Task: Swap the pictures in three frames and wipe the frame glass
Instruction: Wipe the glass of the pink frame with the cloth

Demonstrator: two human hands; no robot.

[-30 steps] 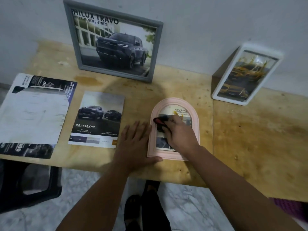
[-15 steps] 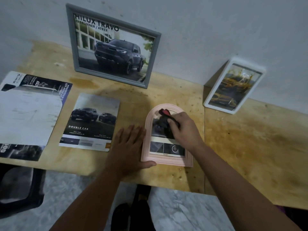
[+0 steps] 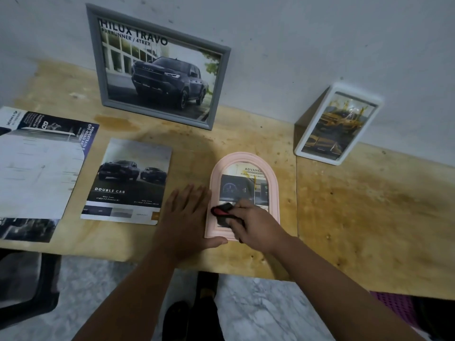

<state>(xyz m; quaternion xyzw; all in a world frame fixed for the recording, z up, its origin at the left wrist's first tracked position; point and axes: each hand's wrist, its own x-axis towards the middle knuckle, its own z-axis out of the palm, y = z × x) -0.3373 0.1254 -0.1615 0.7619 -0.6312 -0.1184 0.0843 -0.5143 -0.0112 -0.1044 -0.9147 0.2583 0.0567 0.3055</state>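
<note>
Since half a second ago the right hand [image 3: 256,225] has come down from the arched top of the pink arched frame [image 3: 273,178] to its lower left part, and it brings the black and red cloth [image 3: 222,209] with it. The fingers of this hand are curled round the cloth and press it on the glass near the bottom left corner. The left hand [image 3: 187,217] lies flat on the wooden table [image 3: 369,217] just beside the frame, with straight fingers along the left edge and the thumb under the bottom edge; it grips nothing, it only blocks the frame. The frame lies flat near the front edge of the table, between the Double Cab brochure [image 3: 128,180] on the left and a seam in the table top on the right. The grey frame [image 3: 98,70] and the white frame [image 3: 339,124] lean on the wall behind and look finished. The step in hand seems to be wiping the glass of this last frame. To do it well, I think the strokes should overlap and reach into the corners beside the raised rim, with light and even pressure, while the left hand keeps the frame from sliding toward the table edge.
</note>
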